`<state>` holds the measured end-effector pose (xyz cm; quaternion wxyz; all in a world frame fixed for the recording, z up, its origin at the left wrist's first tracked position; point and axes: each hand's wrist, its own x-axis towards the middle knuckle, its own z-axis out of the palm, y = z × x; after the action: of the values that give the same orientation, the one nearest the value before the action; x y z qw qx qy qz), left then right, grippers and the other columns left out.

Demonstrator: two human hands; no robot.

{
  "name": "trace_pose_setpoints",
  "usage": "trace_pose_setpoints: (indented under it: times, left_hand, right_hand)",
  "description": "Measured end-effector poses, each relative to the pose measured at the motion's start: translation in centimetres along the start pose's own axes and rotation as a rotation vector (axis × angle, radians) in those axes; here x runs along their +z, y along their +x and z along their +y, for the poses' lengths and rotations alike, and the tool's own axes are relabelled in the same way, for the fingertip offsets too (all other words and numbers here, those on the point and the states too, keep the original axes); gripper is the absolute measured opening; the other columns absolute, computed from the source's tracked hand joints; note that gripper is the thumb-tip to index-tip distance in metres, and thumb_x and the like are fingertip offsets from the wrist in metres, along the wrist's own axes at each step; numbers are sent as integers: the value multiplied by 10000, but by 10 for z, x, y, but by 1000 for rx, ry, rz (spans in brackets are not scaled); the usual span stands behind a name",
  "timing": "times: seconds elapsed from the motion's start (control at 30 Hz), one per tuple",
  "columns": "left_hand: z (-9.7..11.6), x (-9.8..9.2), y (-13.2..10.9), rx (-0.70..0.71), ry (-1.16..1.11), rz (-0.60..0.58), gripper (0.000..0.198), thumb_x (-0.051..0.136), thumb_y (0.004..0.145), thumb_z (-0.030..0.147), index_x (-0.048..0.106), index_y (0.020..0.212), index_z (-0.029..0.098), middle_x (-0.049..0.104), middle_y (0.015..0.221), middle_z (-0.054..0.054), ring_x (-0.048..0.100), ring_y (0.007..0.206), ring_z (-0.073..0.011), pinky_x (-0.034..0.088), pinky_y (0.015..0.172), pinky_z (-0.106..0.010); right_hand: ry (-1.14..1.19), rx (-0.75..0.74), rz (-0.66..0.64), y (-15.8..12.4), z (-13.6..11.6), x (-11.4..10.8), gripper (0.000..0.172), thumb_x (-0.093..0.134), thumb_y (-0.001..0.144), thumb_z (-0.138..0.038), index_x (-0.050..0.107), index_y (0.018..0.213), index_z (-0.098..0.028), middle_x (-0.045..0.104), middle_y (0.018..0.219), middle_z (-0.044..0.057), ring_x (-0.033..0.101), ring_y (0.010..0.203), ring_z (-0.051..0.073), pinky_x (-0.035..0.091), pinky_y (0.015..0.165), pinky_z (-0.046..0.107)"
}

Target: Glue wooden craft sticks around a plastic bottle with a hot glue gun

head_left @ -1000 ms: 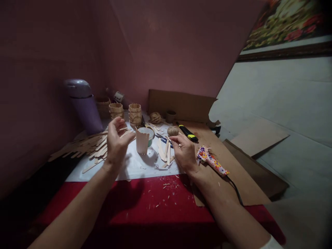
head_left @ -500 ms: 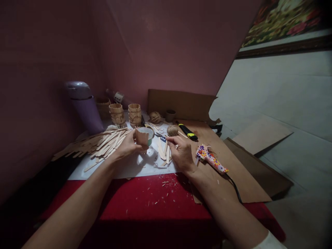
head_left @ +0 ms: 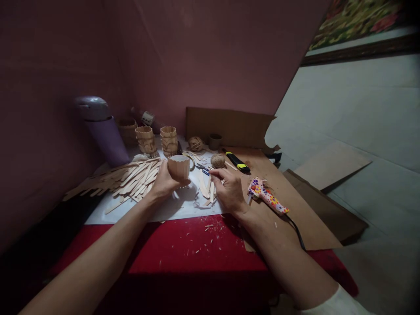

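My left hand is closed around a small cup clad in wooden craft-stick pieces, held above the white paper. Its rim faces up, and wood covers the side toward me. To the right, my right hand is in a pinch, thumb against forefinger; anything between the fingertips is too small to make out. Just beyond those fingers lie blue-handled scissors and a ball of twine. Some loose craft sticks lie on the paper between my hands.
A heap of craft sticks spreads at left beside a purple bottle. Behind stand wooden cups. At right, a box cutter and a floral glue gun with a black cord rest on cardboard. Wood scraps litter the red cloth.
My left hand has turned the cup: its bare greenish side showed before, and now wood faces me. My right hand stays pinched in nearly the same place. The view has shifted slightly.
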<state>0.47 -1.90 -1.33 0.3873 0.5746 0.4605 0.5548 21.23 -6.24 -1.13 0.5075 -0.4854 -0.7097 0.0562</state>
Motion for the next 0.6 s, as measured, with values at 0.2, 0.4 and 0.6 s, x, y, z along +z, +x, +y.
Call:
trace_pose_setpoints:
  times: [0.2, 0.4, 0.6]
  left_hand:
    - [6, -9, 1, -87, -211, -42, 939, 911, 447, 230, 497, 1289, 188, 612, 1254, -142, 561, 1210, -342, 450, 1025, -464]
    - [2, -6, 3, -84, -191, -57, 1004, 923, 398, 242, 484, 1297, 151, 611, 1226, -145, 571, 1170, -325, 464, 991, -422]
    - [5, 0, 1, -83, -88, -63, 726, 913, 411, 236, 600, 1057, 129, 677, 969, -68, 633, 880, -234, 503, 769, -328]
  right_hand:
    - [8, 6, -1, 0, 0, 0, 190, 559, 876, -158, 740, 926, -186, 761, 931, 99, 703, 883, 233, 535, 792, 349]
    - [24, -14, 9, 0, -2, 0, 195, 553, 876, -154, 739, 923, -187, 765, 944, 95, 706, 903, 224, 535, 824, 353]
    - [30, -7, -4, 0, -4, -2, 166, 569, 900, -201, 734, 919, -205, 768, 938, 80, 707, 881, 225, 531, 783, 347]
